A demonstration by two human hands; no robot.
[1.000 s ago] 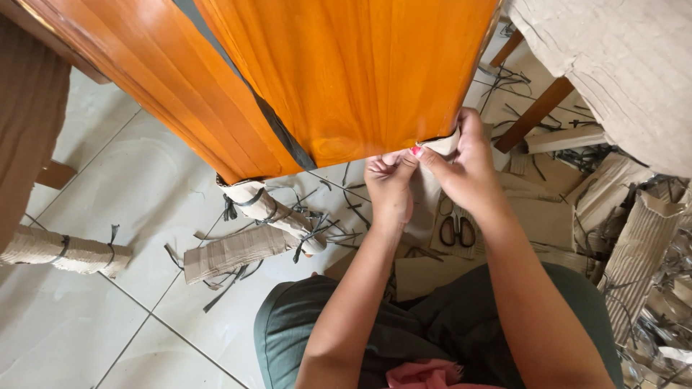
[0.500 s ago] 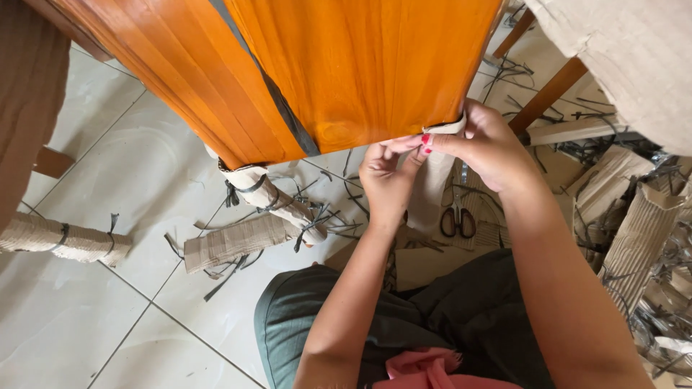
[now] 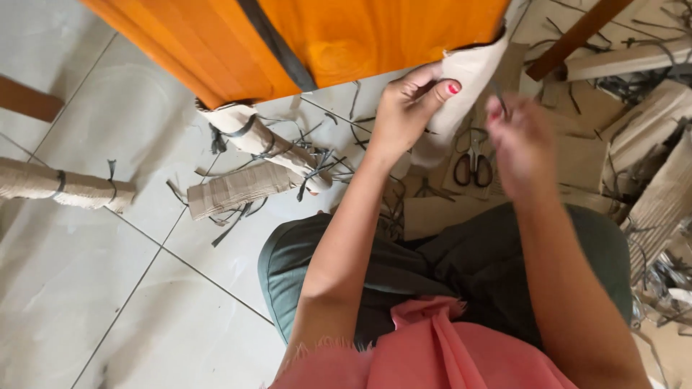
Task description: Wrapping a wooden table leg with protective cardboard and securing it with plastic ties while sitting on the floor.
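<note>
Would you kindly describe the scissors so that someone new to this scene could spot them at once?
Start at the big orange wooden panel across the top, then drop to the pale cardboard the left hand pinches at its lower edge. Just below, on the floor between both hands, lie the scissors: the only metal tool with two dark loop handles among flat cardboard scraps and strips.

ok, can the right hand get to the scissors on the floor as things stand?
Probably yes. The right hand hovers just right of the scissors, which lie uncovered on cardboard sheets, with nothing between them. The hand is motion-blurred, so whether it holds anything cannot be told. The left hand grips the paper wrapping.
</note>
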